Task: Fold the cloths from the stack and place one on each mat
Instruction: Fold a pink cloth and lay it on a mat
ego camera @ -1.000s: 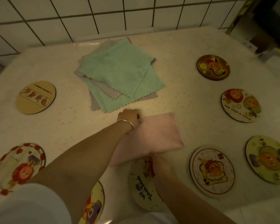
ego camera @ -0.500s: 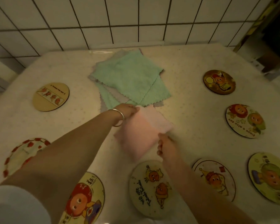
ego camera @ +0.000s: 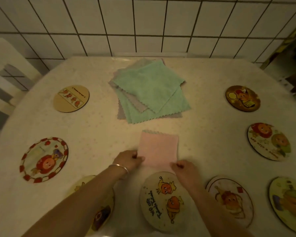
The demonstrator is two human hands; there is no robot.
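A pink cloth lies folded into a small square on the table, just in front of the stack of green and grey cloths. My left hand pinches its near left corner. At the near right corner my right hand grips the cloth's edge with curled fingers. Directly below the cloth sits a round mat with two cartoon figures, partly under my right forearm.
Several round picture mats ring the table: two on the left, one under my left forearm, and several on the right. A tiled wall stands behind the table. A chair stands at far left.
The pink cloth went from a wide rectangle to a small square. Both hands came back from its far side to its near corners. The camera view tilted up.
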